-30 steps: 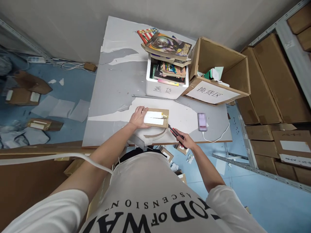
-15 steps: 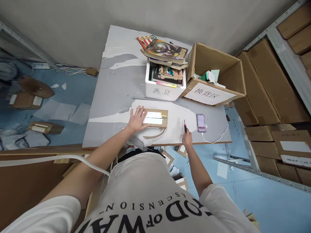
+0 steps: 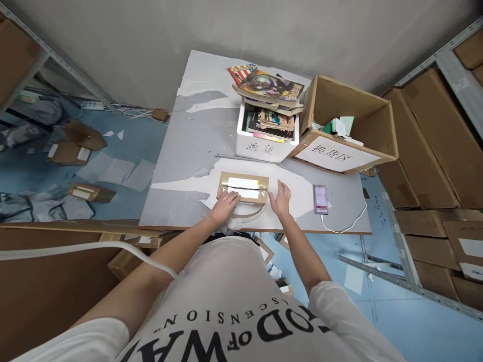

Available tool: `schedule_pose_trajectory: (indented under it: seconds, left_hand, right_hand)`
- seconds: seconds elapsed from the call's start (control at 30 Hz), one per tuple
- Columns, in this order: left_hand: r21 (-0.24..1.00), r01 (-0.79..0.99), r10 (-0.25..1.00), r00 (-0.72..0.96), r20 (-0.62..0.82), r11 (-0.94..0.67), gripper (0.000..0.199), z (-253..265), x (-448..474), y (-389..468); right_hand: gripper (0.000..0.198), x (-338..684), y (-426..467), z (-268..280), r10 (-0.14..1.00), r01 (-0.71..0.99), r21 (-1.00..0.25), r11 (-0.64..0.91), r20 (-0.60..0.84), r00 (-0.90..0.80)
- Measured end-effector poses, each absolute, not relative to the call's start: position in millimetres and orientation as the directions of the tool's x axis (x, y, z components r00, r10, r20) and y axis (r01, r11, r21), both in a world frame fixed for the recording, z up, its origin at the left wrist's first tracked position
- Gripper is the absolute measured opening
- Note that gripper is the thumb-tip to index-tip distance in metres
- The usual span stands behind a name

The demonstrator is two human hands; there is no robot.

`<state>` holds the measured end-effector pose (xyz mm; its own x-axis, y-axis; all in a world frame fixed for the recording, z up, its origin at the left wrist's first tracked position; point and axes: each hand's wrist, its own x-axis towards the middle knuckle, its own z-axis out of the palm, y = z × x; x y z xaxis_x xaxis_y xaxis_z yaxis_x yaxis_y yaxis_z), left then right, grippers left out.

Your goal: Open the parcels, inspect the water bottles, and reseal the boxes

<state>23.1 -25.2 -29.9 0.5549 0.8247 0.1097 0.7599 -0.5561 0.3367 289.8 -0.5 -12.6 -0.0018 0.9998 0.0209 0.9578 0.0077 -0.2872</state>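
Note:
A small brown cardboard box [image 3: 243,201] with white labels lies flat on the table [image 3: 188,136]. A dark slit runs lengthwise between the labels. My left hand [image 3: 226,205] rests on the box's near left side, its fingers laid out over the edge. Just off the right end of the box is my right hand [image 3: 280,198], with thumb and fingers apart and no tool showing in it. A curved cardboard strip [image 3: 251,216] lies along the near side of the box. The red-and-black handled tool seen earlier is out of sight.
Behind the box stand a white bin [image 3: 264,151] piled with books [image 3: 269,88] and an open carton [image 3: 354,108] with a handwritten sign. A phone [image 3: 320,198] on a white cable lies to the right. Boxed shelves [image 3: 433,136] flank the table; a white hose [image 3: 124,246] crosses at left.
My right hand no longer shows the tool; it has opened and moved left towards the box. My left hand has slid to the box's near edge. The view has shifted slightly.

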Motion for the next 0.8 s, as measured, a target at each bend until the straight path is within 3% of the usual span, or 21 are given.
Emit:
schedule_pose_trajectory:
  seconds: [0.1,0.2,0.33,0.53,0.63,0.8]
  left_hand:
    - [0.371,0.743,0.82,0.562,0.105,-0.557,0.042,-31.7,23.1,-23.8]
    - [0.396,0.738,0.826,0.553,0.111,-0.547,0.042,-30.8,24.7,-23.7]
    - [0.428,0.73,0.837,0.531,0.134,-0.532,0.043,-28.1,26.8,-25.2]
    - [0.453,0.708,0.832,0.531,0.164,-0.541,0.043,-28.6,24.6,-27.5]
    - [0.457,0.707,0.834,0.526,0.169,-0.539,0.043,-29.5,25.0,-28.1]
    - [0.487,0.689,0.833,0.525,0.176,-0.537,0.045,-20.0,21.8,-24.1]
  right_hand:
    - [0.06,252.9,39.1,19.8,0.894,0.877,-0.212,0.432,-0.027,-0.447]
    - [0.044,227.1,64.1,38.1,0.785,0.803,-0.121,0.584,-0.17,-0.596]
    - [0.035,222.3,94.2,53.6,0.75,0.813,-0.13,0.567,-0.325,-0.575]
    - [0.038,232.1,138.8,63.7,0.741,0.836,-0.225,0.5,-0.389,-0.548]
    - [0.04,229.1,141.9,52.8,0.853,0.918,-0.156,0.365,-0.338,-0.397]
    - [0.043,214.8,115.7,32.5,0.983,0.985,-0.088,0.15,-0.091,-0.158]
